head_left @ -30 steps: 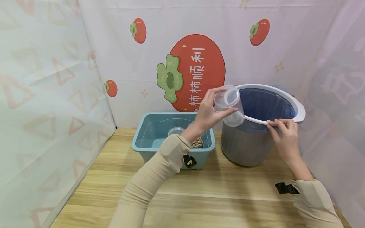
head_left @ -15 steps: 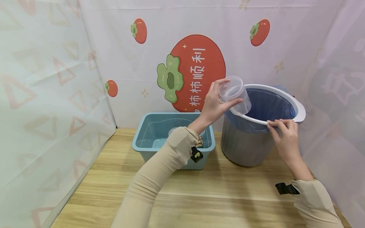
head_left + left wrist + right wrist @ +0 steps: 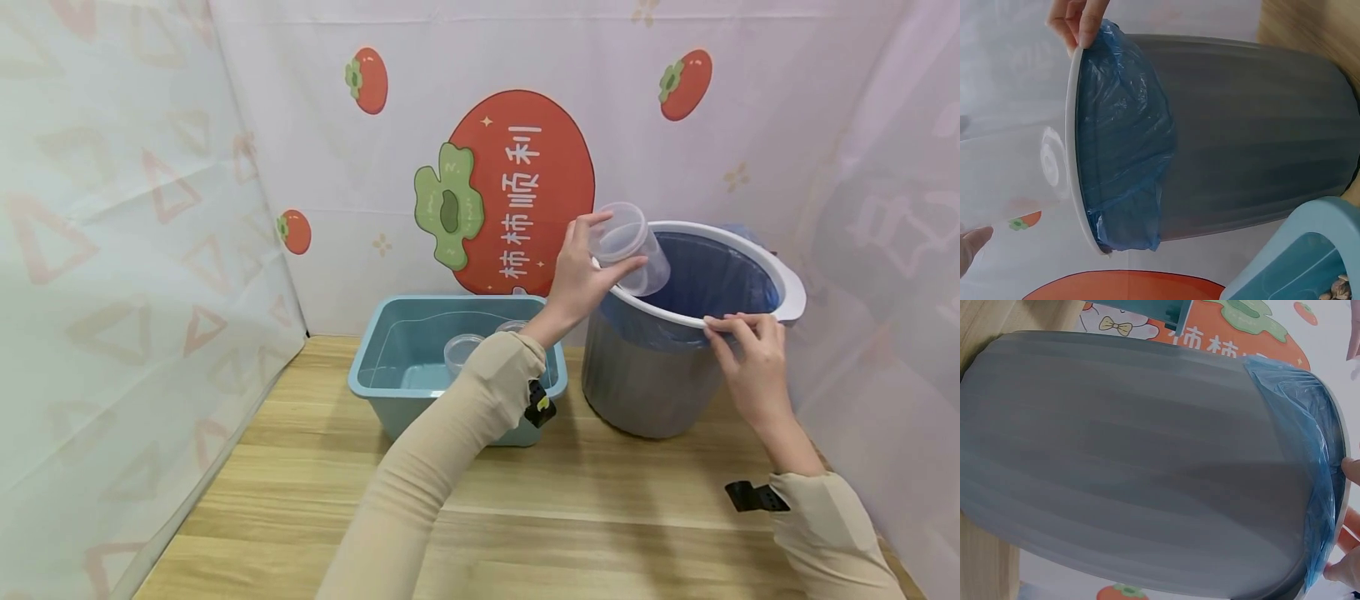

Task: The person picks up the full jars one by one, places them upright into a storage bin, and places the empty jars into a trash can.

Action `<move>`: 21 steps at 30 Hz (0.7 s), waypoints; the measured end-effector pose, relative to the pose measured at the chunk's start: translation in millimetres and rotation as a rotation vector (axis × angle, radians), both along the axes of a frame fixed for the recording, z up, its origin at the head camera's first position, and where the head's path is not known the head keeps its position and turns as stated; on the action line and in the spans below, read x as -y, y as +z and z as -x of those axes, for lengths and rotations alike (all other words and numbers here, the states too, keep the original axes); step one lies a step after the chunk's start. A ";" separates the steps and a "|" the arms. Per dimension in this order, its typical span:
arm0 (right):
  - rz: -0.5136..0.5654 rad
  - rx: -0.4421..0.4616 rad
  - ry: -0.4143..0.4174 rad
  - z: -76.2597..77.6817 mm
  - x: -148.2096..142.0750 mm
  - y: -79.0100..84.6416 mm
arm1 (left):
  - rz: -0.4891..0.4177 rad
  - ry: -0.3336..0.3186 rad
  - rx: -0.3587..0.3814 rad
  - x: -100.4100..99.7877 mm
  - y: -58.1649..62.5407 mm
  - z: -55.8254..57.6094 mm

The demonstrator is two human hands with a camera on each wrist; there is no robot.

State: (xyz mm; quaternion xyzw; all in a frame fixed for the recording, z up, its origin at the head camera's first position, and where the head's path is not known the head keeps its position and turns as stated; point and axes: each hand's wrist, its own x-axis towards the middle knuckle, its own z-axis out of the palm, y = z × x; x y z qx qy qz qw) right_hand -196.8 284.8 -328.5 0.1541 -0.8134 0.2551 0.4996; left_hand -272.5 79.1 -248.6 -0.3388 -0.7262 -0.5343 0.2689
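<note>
My left hand (image 3: 576,279) grips a clear plastic cup (image 3: 654,271) between thumb and fingers. The cup is tilted, its base over the left side of the bin opening. Under it stands a grey bin (image 3: 645,392) with a white rim (image 3: 792,293) and a blue bag (image 3: 712,267) lining it. At the bin's front right, my right hand (image 3: 753,362) pinches the rim with thumb and fingertips. In the left wrist view the cup (image 3: 1016,165) sits just above the rim, with the thumb (image 3: 975,244) along its side.
Left of the bin is a blue plastic tub (image 3: 362,379). It holds a clear container (image 3: 461,348), another clear rim (image 3: 513,327) partly behind my left arm, and brown lumpy pieces (image 3: 1339,289). A wooden table (image 3: 300,500) lies beneath; printed cloth (image 3: 337,150) hangs behind.
My left hand has carried the cup up and rightward, from in front of the bin to over its left rim. The right hand has stayed on the rim.
</note>
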 end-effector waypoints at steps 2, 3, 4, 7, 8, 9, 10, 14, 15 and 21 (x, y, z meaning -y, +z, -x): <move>0.004 -0.003 -0.004 0.2 0.4 0.2 | 0.027 0.016 0.002 -1.9 -1.3 1.7; 0.004 -0.003 -0.005 0.2 0.6 0.2 | 0.039 0.023 0.004 -3.0 -2.8 2.7; 0.001 0.001 -0.007 0.1 0.6 0.1 | 0.045 0.026 0.003 -4.0 -4.5 3.5; -0.005 0.013 -0.012 -0.3 0.5 -0.5 | 0.072 0.044 0.016 -6.7 -10.9 5.4; -0.007 0.015 -0.013 -0.5 0.4 -0.7 | 0.080 0.050 0.017 -7.5 -12.9 5.9; -0.012 0.022 -0.014 -0.7 0.3 -0.6 | 0.093 0.057 0.017 -8.4 -14.7 6.5; -0.013 0.024 -0.015 -0.8 0.2 -0.7 | 0.105 0.063 0.019 -9.1 -16.2 6.8; -0.011 0.022 -0.016 -1.0 -0.2 -1.0 | 0.155 0.075 0.030 -12.2 -19.6 6.9; -0.010 0.019 -0.016 -1.0 -0.2 -1.0 | 0.164 0.075 0.032 -13.0 -20.1 6.6; -0.003 0.007 -0.013 0.0 -0.5 -1.6 | 0.203 0.103 -0.004 -18.3 -24.3 8.1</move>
